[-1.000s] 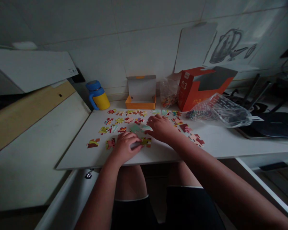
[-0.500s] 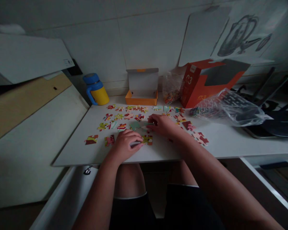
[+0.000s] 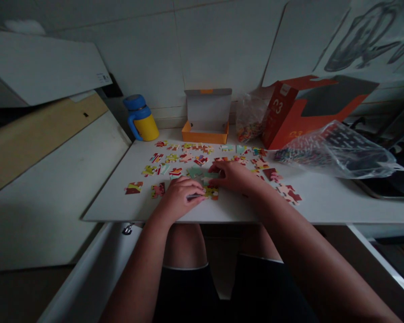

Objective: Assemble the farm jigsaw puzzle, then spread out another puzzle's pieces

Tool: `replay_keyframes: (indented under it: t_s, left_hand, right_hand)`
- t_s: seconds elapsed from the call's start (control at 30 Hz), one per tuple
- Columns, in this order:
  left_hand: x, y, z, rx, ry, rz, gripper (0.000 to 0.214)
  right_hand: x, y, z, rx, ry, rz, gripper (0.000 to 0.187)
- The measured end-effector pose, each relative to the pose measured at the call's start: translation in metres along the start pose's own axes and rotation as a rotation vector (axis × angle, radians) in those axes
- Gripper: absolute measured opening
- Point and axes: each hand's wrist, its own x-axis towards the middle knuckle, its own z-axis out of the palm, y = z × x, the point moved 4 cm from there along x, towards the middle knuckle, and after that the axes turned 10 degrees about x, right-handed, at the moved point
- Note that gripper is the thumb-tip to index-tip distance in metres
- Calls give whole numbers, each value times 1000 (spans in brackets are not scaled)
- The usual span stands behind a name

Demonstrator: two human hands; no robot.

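A few green pieces (image 3: pixel 195 172) sit together; many others (image 3: pixel 133 188) lie scattered. Whether the left hand's (image 3: pixel 182 194) or right hand's (image 3: pixel 234 176) fingers grasp any, I cannot tell.

Left hand (image 3: pixel 182 197), right hand (image 3: pixel 234 176) among puzzle pieces (image 3: pixel 133 188) on table (image 3: pixel 109 208); blue-yellow bottle (image 3: pixel 144 124), open orange box (image 3: pixel 204 136) behind

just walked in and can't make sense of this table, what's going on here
A person sits at a white table, handling puzzle pieces spread over it. The left hand is down near the front edge, its fingertips by a yellow-green piece. The right hand has its fingers at some pale green pieces; whether either hand grips one is hard to tell. Behind the pieces stand an open orange box and a flask.
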Motion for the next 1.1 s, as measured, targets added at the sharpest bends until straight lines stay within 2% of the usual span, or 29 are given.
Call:
replay_keyframes:
  t_s: [0.2, 0.33, 0.47, 0.6, 0.87, 1.1]
  left_hand:
    - [0, 0, -2, -12, 36, -34, 3]
    - [8, -15, -12, 51, 77, -134, 12]
    - [27, -41, -13, 264, -14, -182, 17]
    - [42, -58, -3, 373, -76, -200, 17]
    - [35, -55, 4, 255, 9, -222, 2]
    - [25, -56, -3, 114, -18, -229, 9]
  right_hand:
    - [1, -3, 3, -66, -41, -70, 38]
    - [-2, -6, 1, -73, -57, -53, 37]
    - [-3, -6, -1, -96, -88, -25, 36]
    - [-3, -3, 0, -114, -102, -41, 38]
    - [-5, -3, -4, -133, -93, -16, 38]
    - [-7, -4, -5, -129, -95, 45, 36]
